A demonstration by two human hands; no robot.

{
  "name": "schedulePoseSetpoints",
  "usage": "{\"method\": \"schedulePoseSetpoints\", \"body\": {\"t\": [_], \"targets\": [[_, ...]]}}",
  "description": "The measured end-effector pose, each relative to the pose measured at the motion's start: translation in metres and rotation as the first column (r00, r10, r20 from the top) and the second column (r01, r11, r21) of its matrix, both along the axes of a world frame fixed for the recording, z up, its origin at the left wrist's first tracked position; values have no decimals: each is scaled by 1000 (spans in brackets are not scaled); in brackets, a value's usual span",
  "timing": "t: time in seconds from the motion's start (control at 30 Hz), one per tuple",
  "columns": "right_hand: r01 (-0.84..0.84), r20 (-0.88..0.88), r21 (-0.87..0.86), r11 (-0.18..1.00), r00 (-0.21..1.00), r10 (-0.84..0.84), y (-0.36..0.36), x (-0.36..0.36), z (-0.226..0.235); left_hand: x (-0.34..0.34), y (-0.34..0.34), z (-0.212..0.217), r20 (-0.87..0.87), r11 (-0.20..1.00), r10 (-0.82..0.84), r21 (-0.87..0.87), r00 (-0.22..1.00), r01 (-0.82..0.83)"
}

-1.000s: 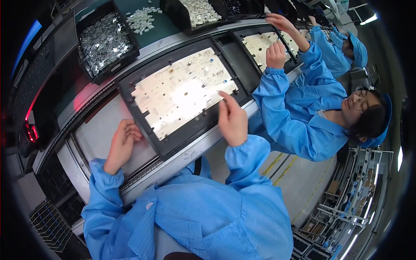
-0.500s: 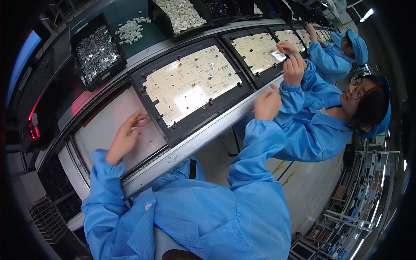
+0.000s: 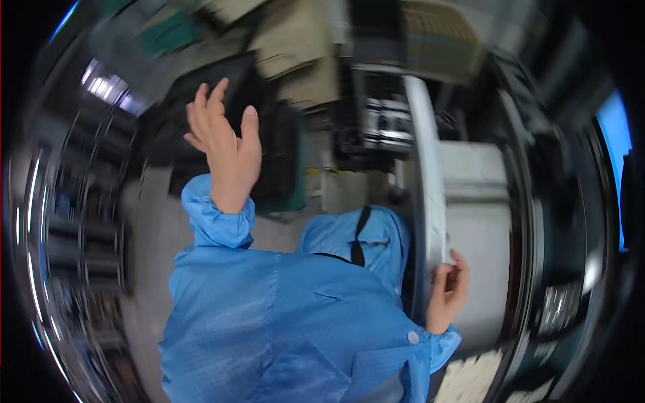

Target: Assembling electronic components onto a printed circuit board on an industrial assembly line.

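Note:
My left hand is raised with its fingers spread, and nothing is in it. It is in front of or above a dark, blurred stack of black tray-like items. My right hand is at the metal rail of the conveyor line. Its fingers are loosely bent and apart, with nothing visible between them; I cannot tell whether they touch the rail. Below that hand, a cream-coloured circuit board shows at the lower edge.
Blurred tan cartons or sheets stand ahead, with a green item to their left. Beyond the rail lies the pale conveyor bed, and a bin of shiny small parts is at the right. Shelving racks line the left.
My view has swung from the boards and the co-workers towards the stack and cartons. My left hand has left the conveyor's side and reaches forward; my right hand is now by the rail.

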State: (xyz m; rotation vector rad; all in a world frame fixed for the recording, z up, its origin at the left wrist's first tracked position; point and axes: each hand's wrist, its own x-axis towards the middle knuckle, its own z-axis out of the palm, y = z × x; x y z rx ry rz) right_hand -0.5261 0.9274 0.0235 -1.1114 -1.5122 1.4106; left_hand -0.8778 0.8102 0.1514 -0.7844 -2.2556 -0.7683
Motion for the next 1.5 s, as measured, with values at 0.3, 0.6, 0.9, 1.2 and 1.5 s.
{"method": "schedulePoseSetpoints", "body": {"t": [0.3, 0.6, 0.9, 1.2, 1.5], "targets": [[-361, -63, -78, 929, 932, 357, 15, -66, -23, -182, -283, -47, 606, 677, 493, 183, 624, -713], [-527, 41, -4, 850, 849, 527, 8, -117, -19, -245, -268, -83, 557, 438, -54, 759, 829, -482], [-926, -470, -56, 372, 353, 809, -9, -279, 30, -141, -194, -26, 91, 318, -167, 947, 982, -33], [-892, -815, -333, 307, 436, 382, -40, -316, 9, -73, -123, 3, -220, 283, -480, 878, 849, 387], [-586, -829, -187, 789, 525, 193, 17, -146, -3, 3, -8, -23, -156, 36, -876, 922, 455, 386]]}}
